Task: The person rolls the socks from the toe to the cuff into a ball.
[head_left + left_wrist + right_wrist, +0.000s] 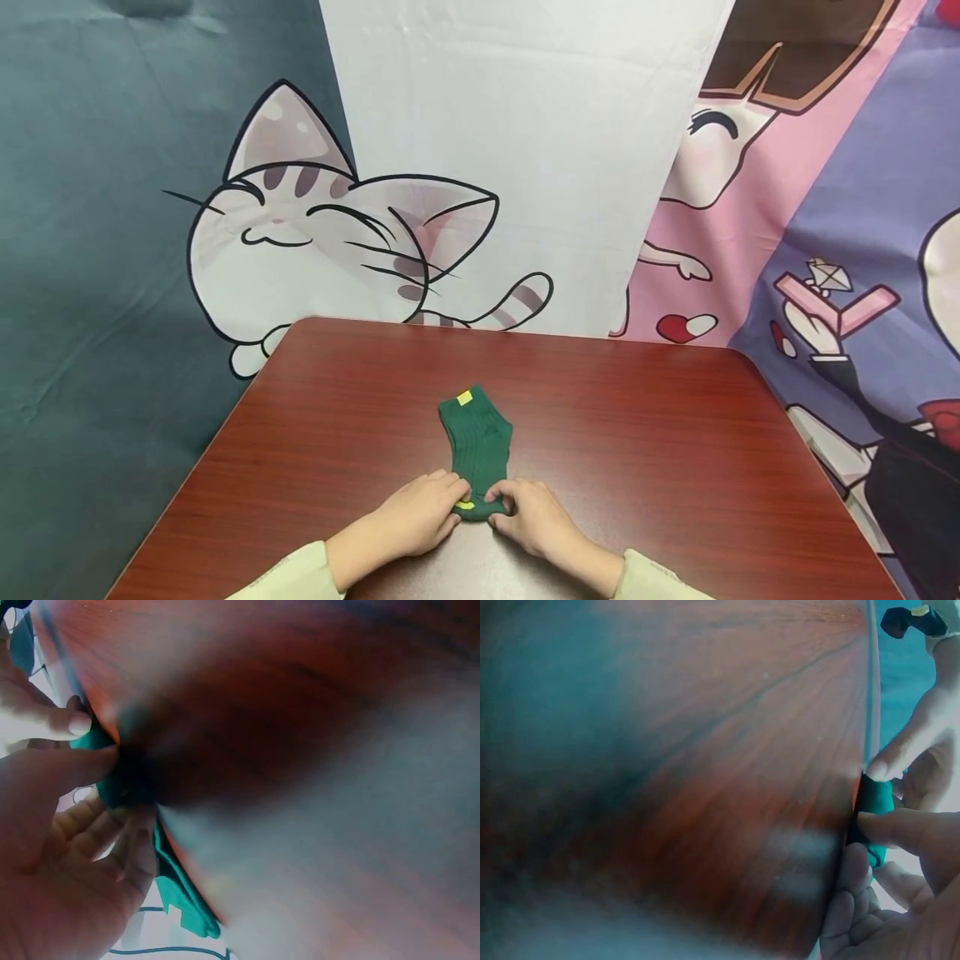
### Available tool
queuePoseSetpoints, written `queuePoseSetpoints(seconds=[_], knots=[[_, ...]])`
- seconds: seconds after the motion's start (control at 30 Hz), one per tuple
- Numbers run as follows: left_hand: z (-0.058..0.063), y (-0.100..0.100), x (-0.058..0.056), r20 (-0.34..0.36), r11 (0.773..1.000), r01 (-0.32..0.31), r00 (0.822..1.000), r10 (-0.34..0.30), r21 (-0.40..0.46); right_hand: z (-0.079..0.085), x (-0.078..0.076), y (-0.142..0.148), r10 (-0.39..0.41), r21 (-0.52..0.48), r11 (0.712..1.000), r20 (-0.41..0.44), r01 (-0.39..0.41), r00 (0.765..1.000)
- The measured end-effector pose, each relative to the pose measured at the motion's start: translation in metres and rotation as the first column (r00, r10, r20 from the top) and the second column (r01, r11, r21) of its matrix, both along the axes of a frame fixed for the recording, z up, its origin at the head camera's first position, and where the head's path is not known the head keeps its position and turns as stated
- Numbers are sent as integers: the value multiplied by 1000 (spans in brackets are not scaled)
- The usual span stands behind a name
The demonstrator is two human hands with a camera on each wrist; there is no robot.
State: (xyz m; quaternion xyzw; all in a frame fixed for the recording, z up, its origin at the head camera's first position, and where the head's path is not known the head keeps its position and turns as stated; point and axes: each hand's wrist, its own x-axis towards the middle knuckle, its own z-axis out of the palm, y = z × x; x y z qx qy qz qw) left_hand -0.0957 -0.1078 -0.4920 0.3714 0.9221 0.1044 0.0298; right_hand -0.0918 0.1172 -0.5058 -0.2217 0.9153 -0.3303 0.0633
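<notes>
A dark green ribbed sock [480, 446] lies flat on the table, a yellow patch at its far end. Its near end is folded or rolled into a thick edge, where a second bit of yellow shows. My left hand [422, 512] pinches the left corner of that edge between thumb and fingers. On the right corner, my right hand [536, 517] pinches it the same way. The left wrist view shows the left thumb [86, 763] against the green cloth. In the right wrist view, both thumbs press on the rolled sock [876, 799].
The reddish-brown wooden table [637, 433] extends around the sock on all sides. Behind it hangs a printed cloth backdrop [525, 125] with a cartoon cat and figures. Light green sleeves [300, 575] cover the forearms.
</notes>
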Motion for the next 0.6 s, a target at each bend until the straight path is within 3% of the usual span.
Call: queuePoseSetpoints(seconds=[0.13,0.33,0.6], knots=[[-2,-4,-2,100,996,-43,994,36,73,-1,-1,1,-11,-15,1000,12,11,1000],[-6,-9,-4,257,972,-136,963,83,193,0,0,3,-12,-66,998,77,17,997],[-4,-8,-1,305,939,-227,941,144,257,-1,1,10,13,-64,998,112,-5,994]])
